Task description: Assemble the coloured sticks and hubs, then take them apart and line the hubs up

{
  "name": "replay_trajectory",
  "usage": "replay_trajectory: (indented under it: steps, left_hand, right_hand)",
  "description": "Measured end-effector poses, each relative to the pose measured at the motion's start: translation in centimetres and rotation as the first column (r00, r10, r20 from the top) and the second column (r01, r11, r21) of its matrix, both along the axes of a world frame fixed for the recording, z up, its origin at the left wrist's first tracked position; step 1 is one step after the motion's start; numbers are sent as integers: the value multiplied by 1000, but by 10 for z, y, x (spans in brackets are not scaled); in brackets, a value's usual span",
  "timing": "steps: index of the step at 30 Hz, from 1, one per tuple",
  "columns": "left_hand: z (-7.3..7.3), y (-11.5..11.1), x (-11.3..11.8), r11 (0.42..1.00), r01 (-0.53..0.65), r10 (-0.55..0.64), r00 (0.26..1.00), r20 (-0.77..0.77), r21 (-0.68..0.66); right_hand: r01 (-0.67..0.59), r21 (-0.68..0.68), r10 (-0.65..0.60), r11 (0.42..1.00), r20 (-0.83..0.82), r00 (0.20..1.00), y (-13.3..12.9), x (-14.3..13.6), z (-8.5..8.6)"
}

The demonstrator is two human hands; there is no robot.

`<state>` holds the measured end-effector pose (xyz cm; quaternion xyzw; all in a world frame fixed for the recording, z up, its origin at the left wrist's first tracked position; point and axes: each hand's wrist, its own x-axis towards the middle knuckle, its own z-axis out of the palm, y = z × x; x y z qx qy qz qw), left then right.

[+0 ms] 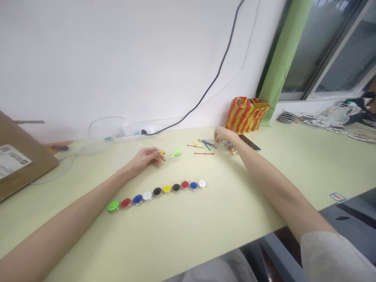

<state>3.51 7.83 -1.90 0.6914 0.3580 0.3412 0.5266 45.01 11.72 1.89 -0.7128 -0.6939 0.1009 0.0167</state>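
My left hand point(147, 157) rests on the table with its fingers closed on a small yellow plastic piece point(161, 153). Just right of it stands a clear round piece with a green top and a thin green stick point(177, 153). My right hand point(222, 134) reaches to the back of the table, fingers bent down at small mixed parts point(232, 150); its fingertips are hidden. Thin coloured plastic sticks point(205, 145) in red, yellow, blue and green lie left of it. Nearer me runs a slanting row of several round coloured discs on clear bases, among them a yellow one point(167, 189).
A red-and-yellow striped bag point(247, 114) stands at the wall, with a dark phone point(249, 142) in front. A cardboard box point(23, 160) is at left. A power strip point(132, 135) and black cable point(219, 70) run along the wall. Stacked discs point(288, 117) lie far right.
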Motion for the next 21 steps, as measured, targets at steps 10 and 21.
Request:
replay_trajectory:
  steps: [10, 21]
  left_hand:
    - [-1, -3, 4, 999, -36, 36, 999, -19, -9]
    - [-2, -1, 3, 1000, 22, -21, 999, -50, 7]
  right_hand:
    - [-27, -33, 28, 999, 28, 999, 13, -3, -11]
    - [-302, 28, 302, 953, -23, 953, 9, -39, 12]
